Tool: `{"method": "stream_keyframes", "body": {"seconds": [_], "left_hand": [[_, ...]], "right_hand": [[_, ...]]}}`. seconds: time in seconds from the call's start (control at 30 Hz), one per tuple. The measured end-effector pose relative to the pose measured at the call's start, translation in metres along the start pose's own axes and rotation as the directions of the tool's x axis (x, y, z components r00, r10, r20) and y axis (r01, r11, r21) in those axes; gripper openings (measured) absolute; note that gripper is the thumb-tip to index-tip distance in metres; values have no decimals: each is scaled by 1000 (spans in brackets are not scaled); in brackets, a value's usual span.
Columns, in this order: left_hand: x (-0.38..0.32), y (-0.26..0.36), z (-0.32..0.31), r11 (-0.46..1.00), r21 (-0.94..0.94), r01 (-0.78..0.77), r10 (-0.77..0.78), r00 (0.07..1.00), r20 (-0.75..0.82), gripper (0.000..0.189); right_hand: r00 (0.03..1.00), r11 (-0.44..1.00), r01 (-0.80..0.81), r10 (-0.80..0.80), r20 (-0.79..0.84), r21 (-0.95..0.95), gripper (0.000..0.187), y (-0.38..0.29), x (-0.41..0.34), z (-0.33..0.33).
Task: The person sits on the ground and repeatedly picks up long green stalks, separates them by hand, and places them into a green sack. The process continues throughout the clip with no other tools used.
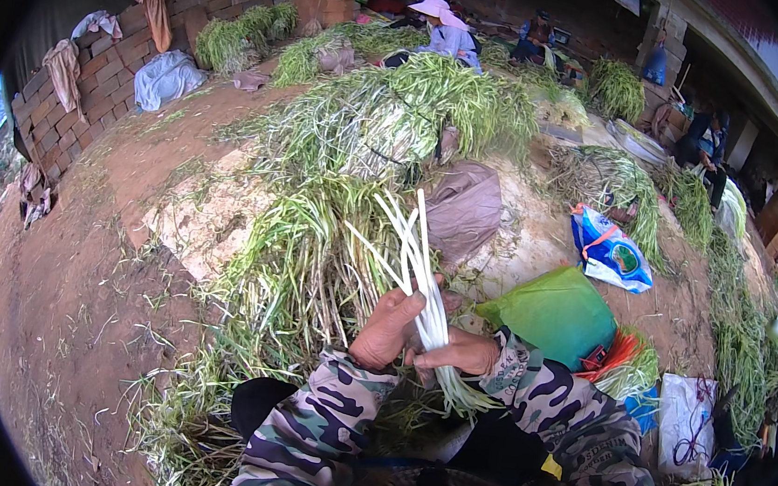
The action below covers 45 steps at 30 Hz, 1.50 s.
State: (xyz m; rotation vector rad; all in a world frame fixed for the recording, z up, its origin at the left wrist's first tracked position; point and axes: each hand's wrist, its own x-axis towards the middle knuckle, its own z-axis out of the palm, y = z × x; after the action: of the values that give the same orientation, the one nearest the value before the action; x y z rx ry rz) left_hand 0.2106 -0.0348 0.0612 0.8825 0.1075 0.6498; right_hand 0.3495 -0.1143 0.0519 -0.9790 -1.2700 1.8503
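Observation:
Both hands are closed around one small bundle of long white stalks [430, 314] with pale green leafy ends. Higher up the bundle is my left hand [382, 328], its thumb lying against the stalks. My right hand [461, 352] grips lower, near the leafy ends that hang down to the right. The bare white ends fan out upward, and one stalk leans off to the left. Some of my fingers are hidden behind the bundle. Just beyond lies a large heap of green leafy stalks [317, 257], with loose leaves spread by my left sleeve.
On the right lie a green bag [557, 315], red ties [609, 352], a blue-and-white bag [610, 249] and a white sack [686, 423]. Ahead is a brown cloth [466, 205] beside another heap [379, 129]. Several people sit farther off, one wearing a pink hat [439, 10]. A brick wall [106, 75] stands left.

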Motion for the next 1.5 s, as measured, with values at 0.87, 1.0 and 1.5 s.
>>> {"method": "stream_keyframes", "body": {"seconds": [0.87,1.0,1.5], "left_hand": [[5,-26,-11,971,239,-10,97,930,-355,21],[7,-29,-16,971,232,63,33,922,-385,24],[0,-25,-20,961,273,45,73,911,-406,21]], "right_hand": [[797,897,365,-439,-416,-248,17,-45,32,-40],[798,919,345,-393,-457,-189,16,-35,31,-45],[843,940,282,-339,-417,-194,17,-19,28,-37]]}}
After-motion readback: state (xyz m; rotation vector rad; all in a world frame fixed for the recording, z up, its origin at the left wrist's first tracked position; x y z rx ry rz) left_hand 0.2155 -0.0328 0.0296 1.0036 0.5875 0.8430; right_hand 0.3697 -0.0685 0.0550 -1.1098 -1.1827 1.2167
